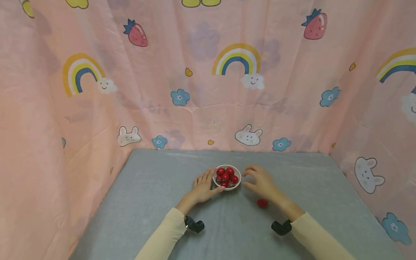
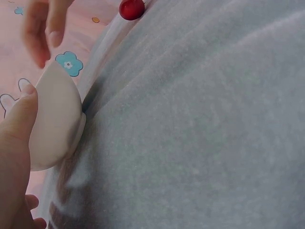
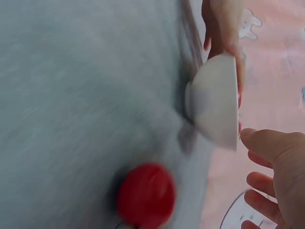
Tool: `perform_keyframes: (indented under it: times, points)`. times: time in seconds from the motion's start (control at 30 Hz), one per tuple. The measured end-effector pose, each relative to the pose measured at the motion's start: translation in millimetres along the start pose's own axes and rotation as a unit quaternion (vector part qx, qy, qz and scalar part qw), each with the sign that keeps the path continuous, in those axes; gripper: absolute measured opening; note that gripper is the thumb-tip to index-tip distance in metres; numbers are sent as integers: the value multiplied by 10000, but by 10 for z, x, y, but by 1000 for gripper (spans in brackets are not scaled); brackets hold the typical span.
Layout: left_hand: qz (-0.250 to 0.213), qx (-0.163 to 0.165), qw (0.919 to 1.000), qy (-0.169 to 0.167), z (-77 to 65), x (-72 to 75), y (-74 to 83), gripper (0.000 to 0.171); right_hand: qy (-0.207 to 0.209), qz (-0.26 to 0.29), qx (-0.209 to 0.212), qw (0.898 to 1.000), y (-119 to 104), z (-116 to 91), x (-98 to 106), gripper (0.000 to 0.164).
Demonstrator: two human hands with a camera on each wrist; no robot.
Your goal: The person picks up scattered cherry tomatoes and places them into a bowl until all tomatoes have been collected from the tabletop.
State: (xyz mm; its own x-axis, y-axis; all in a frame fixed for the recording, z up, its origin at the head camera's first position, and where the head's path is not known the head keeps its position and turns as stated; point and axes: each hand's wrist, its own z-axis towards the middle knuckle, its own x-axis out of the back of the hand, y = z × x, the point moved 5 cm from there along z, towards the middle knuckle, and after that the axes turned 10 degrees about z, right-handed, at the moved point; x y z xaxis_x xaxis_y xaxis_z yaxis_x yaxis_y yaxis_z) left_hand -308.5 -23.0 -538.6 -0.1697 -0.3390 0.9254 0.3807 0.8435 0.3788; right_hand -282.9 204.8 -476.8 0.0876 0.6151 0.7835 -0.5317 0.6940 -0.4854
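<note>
A small white bowl (image 1: pixel 241 176) stands on the table, holding several cherry tomatoes (image 1: pixel 225 176) with green stems. My left hand (image 1: pixel 202 188) holds the bowl at its left side, thumb on the near rim and fingers along the outside. In the left wrist view the thumb (image 2: pixel 21 114) lies against the bowl's pale wall (image 2: pixel 57 119). Just right of the rim is my right hand (image 1: pixel 261 181), fingers loosely bent with nothing between them. One loose tomato (image 1: pixel 262 203) lies on the table below the right hand; it also shows large in the right wrist view (image 3: pixel 147 195).
A grey cloth covers the table (image 1: pixel 156 184). Pink printed curtains (image 1: pixel 201 119) hang behind it and along both sides. Each wrist wears a black camera mount, one on the left (image 1: pixel 195 224) and one on the right (image 1: pixel 281 227).
</note>
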Motion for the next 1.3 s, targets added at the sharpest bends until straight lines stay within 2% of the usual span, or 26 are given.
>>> perform_keyframes:
  times: [0.37,0.63,1.07,1.3]
  points:
    - [5,-5,10000,14,0,20,19,92,-199,17,-92,9998,219,-457,120,24]
    - [-28,3,10000,4,3,19,23,93,-525,58,-594,9968,246,-709,135,27]
    - [-91,38,9999,-40,-8,20,24,93,-494,-140,-578,9970,322,-861,109,35]
    - [-67,-3,10000,-41,-2,-11,5,96,-557,-98,-671,9961,342,-854,103,29]
